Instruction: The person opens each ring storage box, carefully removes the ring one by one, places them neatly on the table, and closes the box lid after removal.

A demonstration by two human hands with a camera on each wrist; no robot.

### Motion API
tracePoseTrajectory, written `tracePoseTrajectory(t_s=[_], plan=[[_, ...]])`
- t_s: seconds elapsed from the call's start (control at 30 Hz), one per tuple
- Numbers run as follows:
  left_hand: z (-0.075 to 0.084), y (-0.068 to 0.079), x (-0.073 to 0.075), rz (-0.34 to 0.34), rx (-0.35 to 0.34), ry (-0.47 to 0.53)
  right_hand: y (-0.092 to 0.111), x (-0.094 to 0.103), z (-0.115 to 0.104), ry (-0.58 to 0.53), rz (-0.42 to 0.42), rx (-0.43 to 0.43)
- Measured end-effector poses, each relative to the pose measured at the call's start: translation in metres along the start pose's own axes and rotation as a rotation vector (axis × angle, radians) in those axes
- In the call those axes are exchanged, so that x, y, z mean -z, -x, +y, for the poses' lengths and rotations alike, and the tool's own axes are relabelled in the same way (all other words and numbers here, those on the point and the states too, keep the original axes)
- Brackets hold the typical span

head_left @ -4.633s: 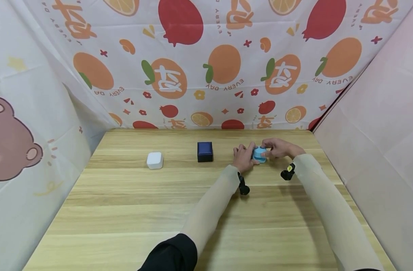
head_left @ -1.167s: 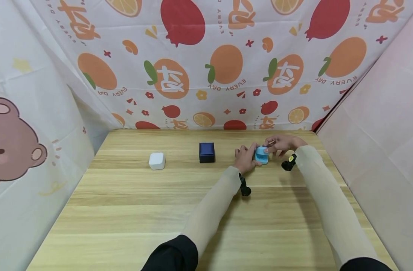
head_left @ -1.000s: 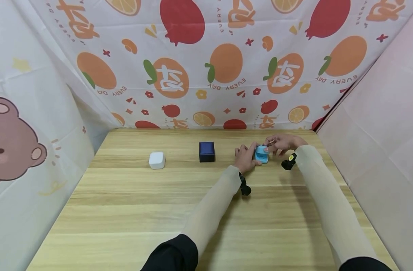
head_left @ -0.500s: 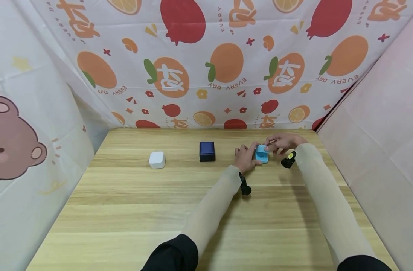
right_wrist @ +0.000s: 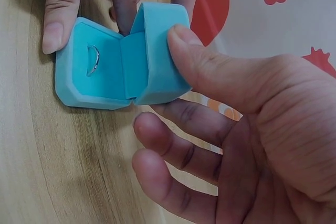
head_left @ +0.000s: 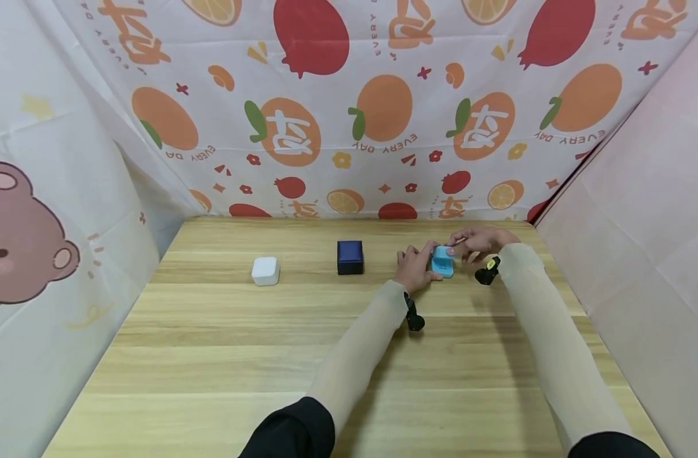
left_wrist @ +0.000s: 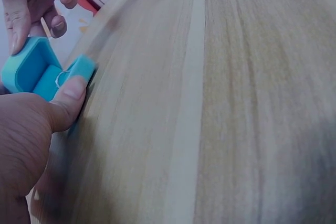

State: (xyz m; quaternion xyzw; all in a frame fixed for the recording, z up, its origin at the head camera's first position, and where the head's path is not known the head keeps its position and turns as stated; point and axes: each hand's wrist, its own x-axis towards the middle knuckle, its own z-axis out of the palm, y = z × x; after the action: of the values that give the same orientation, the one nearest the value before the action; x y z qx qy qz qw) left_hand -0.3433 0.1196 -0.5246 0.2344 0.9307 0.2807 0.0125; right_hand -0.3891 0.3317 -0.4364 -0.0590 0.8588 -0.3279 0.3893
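A light-blue ring box (head_left: 442, 268) lies at the back right of the table with its lid raised. Inside, a thin silver ring (right_wrist: 94, 60) stands in the slot of the blue lining. My left hand (head_left: 414, 270) holds the base from the left, its thumb on the base's front edge in both wrist views. With my right hand (head_left: 477, 243) I pinch the upright lid (right_wrist: 163, 59), thumb on its outer top; the other fingers of that hand hang loosely below. In the left wrist view the ring (left_wrist: 61, 79) is partly hidden by the base's edge.
Left of my hands sits a dark-blue box (head_left: 350, 257) with its lid down. Farther left is a small white rounded box (head_left: 265, 271). A fruit-print cloth (head_left: 308, 127) hangs behind the wooden table (head_left: 240, 356), and pale cloths flank both sides.
The lid of the light-blue ring box was down or nearly so at first; my right hand has swung it up and back. In the last second hands and box have hardly moved.
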Motion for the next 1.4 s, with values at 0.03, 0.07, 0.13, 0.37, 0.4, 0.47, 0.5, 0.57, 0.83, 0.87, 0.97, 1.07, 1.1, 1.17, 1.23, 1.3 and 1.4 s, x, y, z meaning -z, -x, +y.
tracePoseTrajectory(t_s=[0.03,0.07,0.13,0.37,0.4,0.47,0.5,0.57,0.83,0.87,0.97,1.07,1.1,1.17,1.23,1.3,1.4], plan=[[0.0001,0.0003,-0.0001,-0.003,0.004,-0.001,-0.0002,0.0001,0.0001,0.001,-0.004,0.003],[0.0002,0.0006,-0.0001,-0.005,0.006,-0.003,-0.0007,0.0001,0.0003,-0.010,-0.005,-0.002],[0.0006,0.0008,0.0001,-0.004,0.010,-0.004,-0.0012,0.0008,0.0008,-0.019,-0.003,-0.005],[0.0011,0.0003,0.0002,-0.004,0.014,-0.014,-0.0013,0.0025,0.0027,-0.028,-0.002,-0.014],[0.0010,0.0001,0.0000,-0.006,0.016,-0.015,-0.0015,0.0025,0.0030,-0.030,0.000,-0.016],[0.0014,0.0001,-0.0003,-0.006,0.017,-0.017,-0.0011,0.0022,0.0035,-0.032,0.002,-0.015],[0.0015,0.0004,-0.0003,-0.006,0.017,-0.016,-0.0009,0.0022,0.0037,-0.035,0.000,-0.015],[0.0019,0.0010,-0.0001,-0.004,0.016,-0.016,-0.0011,0.0023,0.0040,-0.038,-0.004,-0.016],[0.0030,0.0027,0.0012,0.010,0.014,-0.027,-0.0004,0.0028,0.0043,-0.062,-0.003,-0.022],[0.0031,0.0027,0.0011,0.010,0.015,-0.028,-0.0003,0.0028,0.0046,-0.065,-0.004,-0.022],[0.0030,0.0027,0.0018,0.000,0.018,-0.027,0.0006,0.0024,0.0042,-0.065,-0.015,-0.015],[0.0023,0.0026,0.0026,-0.002,0.018,-0.021,0.0017,0.0016,0.0031,-0.067,-0.017,-0.004],[0.0020,0.0025,0.0027,0.001,0.018,-0.018,0.0019,0.0012,0.0029,-0.067,-0.018,0.001],[0.0014,0.0023,0.0024,0.008,0.019,-0.004,0.0019,0.0002,0.0032,-0.065,-0.017,0.015],[0.0006,0.0021,0.0014,0.016,0.020,0.012,0.0013,-0.0015,0.0041,-0.065,-0.004,0.024],[0.0004,0.0016,0.0002,0.017,0.022,0.032,0.0011,-0.0034,0.0050,-0.052,0.001,0.040],[0.0010,0.0009,-0.0004,0.010,0.027,0.049,0.0015,-0.0060,0.0061,-0.039,0.017,0.057]])
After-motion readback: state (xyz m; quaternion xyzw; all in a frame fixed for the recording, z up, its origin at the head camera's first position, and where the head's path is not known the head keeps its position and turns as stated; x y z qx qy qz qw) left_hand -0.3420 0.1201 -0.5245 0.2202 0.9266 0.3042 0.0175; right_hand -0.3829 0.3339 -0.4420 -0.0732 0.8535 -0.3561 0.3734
